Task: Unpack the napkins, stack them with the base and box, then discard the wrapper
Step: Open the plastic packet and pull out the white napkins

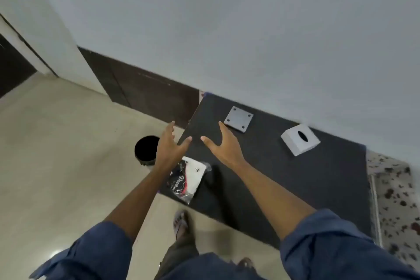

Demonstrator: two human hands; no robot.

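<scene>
A wrapped pack of white napkins in clear plastic with dark print lies at the near left corner of the dark table. Farther back lies a flat grey square base with a dark dot in each corner. To its right stands a white box with an oval slot on top. My left hand hovers open above the table's left edge, just beyond the pack. Over the table, short of the base, my right hand is open too. Neither hand holds anything.
A black round bin stands on the pale tiled floor left of the table. A grey wall runs right behind the table. A speckled stone surface adjoins the table on the right. My feet are at the table's near edge.
</scene>
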